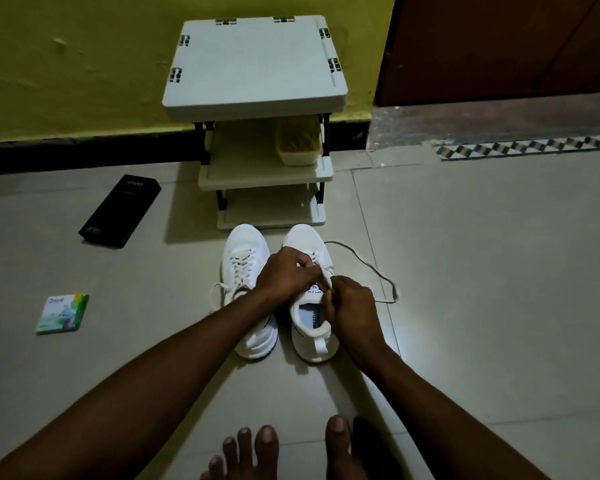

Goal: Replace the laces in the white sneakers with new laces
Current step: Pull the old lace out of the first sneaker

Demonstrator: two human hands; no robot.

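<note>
2 white shoes stand side by side on the floor [465,271], toes touching the rack [257,81]; the left shoe [245,271] is laced; both hands work over the right shoe [307,327]. The left hand [283,271] has its fingers curled, pinching the lace [371,266] at the eyelets; the right hand [352,308] pinches it tight beside the tongue; the loose end loops over the tiles to the right. A black box [122,209] and a green packet [63,313] lie well apart on the left; a yellow tub [298,143] sits on the rack's middle shelf.
</note>
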